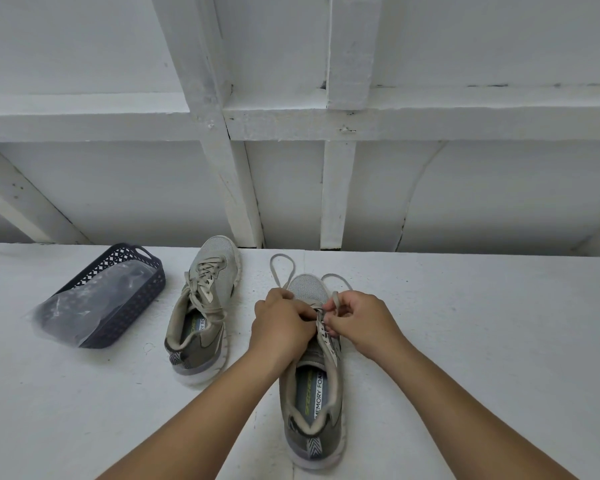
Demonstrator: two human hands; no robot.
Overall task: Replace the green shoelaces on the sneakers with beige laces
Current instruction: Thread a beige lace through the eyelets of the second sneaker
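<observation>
A: What is seen at the far left, and how many of each thing are counted?

B: One dark latticed basket is set on the white surface, with one clear plastic bag laid in it and spilling over its near end. What is inside the bag cannot be told.

A: And next to the right?

B: Two sneakers are counted. The left sneaker is stood apart from the basket, toe pointed far, and is already threaded with a beige lace. The right sneaker is placed nearer, between the two forearms, toe also pointed far.

A: How are the hands engaged?

B: Two hands are seen over the right sneaker's lacing. The left hand is curled against the left side of the eyelets, and a strand of the second beige lace appears to be pinched in it. The right hand is closed in a pinch on the same lace at the right side. Two loose loops of that lace are laid on the surface beyond the toe.
</observation>
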